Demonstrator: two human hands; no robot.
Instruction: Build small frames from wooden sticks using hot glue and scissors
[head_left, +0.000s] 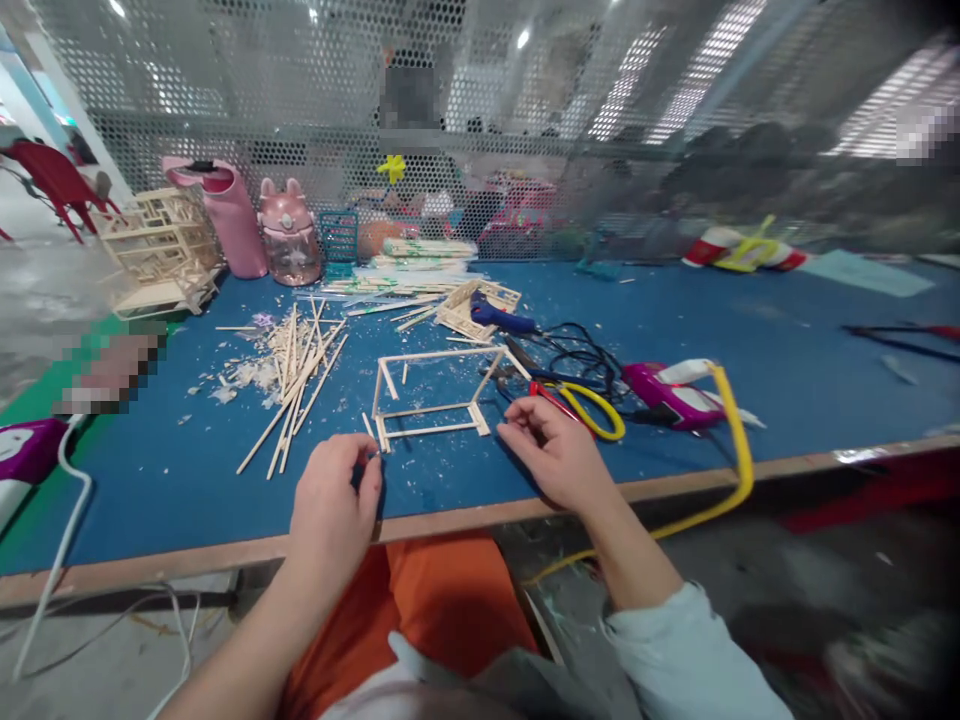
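A small frame of thin wooden sticks (435, 431) stands on the blue tabletop (217, 510) between my hands. My left hand (337, 495) rests near the table's front edge, close to the frame's left corner, its fingers curled; whether they hold anything is hidden. Right of the frame is my right hand (551, 450), with fingers bent and tips slightly apart, and nothing shows between them. Just beyond it lie scissors with yellow and red handles (600, 410). A heap of loose sticks and chips (296, 370) lies to the left of the frame.
Behind the frame are a blue glue gun (502, 315) with a black cable and bundled sticks (420, 262). Two pink bottles (236, 220) and a wooden model (161, 250) stand back left. A purple power strip (675, 397) with a yellow cord lies right.
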